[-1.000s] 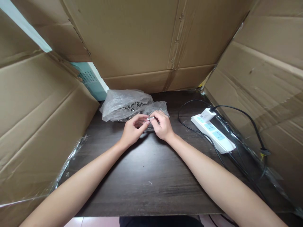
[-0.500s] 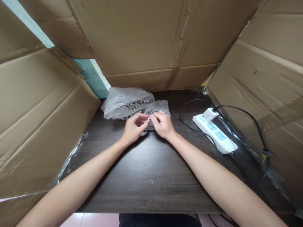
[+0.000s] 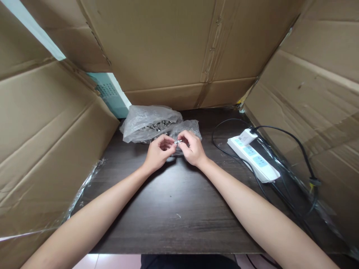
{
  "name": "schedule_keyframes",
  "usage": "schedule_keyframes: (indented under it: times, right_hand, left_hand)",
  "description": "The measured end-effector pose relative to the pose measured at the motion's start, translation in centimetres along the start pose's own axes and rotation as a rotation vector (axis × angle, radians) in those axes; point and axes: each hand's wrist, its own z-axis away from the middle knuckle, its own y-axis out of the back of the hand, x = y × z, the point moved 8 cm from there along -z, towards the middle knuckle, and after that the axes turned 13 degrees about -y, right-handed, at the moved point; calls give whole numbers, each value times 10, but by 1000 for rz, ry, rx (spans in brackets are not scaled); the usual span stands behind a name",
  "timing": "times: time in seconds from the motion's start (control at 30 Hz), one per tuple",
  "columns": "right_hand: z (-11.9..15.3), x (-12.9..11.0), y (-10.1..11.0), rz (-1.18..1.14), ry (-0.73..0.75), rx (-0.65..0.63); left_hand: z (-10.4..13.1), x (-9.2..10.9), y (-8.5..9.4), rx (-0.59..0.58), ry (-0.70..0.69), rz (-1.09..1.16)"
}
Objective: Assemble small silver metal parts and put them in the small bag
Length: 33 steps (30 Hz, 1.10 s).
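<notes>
A small silvery metal fastener (image 3: 177, 142), slim like a screw, lies level between my two hands; its exact shape is too small to tell. My left hand (image 3: 160, 151) pinches its left end between thumb and fingertips. Closed around the right end are the thumb and index finger of my right hand (image 3: 192, 148). Just behind the hands, a clear plastic bag (image 3: 134, 121) lies open with many small metal pieces (image 3: 161, 125) showing inside. A second, smaller plastic bag (image 3: 193, 127) is partly hidden behind my right hand.
A white power strip (image 3: 263, 166) with a plug in it lies to the right, and a black cable (image 3: 294, 140) loops around it. Cardboard walls (image 3: 168, 48) enclose the dark wooden table (image 3: 168, 213) at the back and both sides. A pale green perforated object (image 3: 108, 91) shows behind the left gap.
My right thumb and index finger have parted a little and shifted slightly, so more of the metal fastener shows between the hands. The left hand keeps its pinch. Both bags stay put.
</notes>
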Motion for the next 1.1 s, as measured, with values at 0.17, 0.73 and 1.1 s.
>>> schedule_keyframes:
  times: [0.17,0.73,1.1]
  right_hand:
    - [-1,1,-3,44,-6,-31]
    - [0,-7,-1,-13,34,-64]
    - [-1,-5,3,-55,-7,-25]
  left_hand:
    - [0,-1,-1,-17,-3,3]
    - [-1,-1,3,12,-11,26]
    - [-1,-1,2,3,3,30]
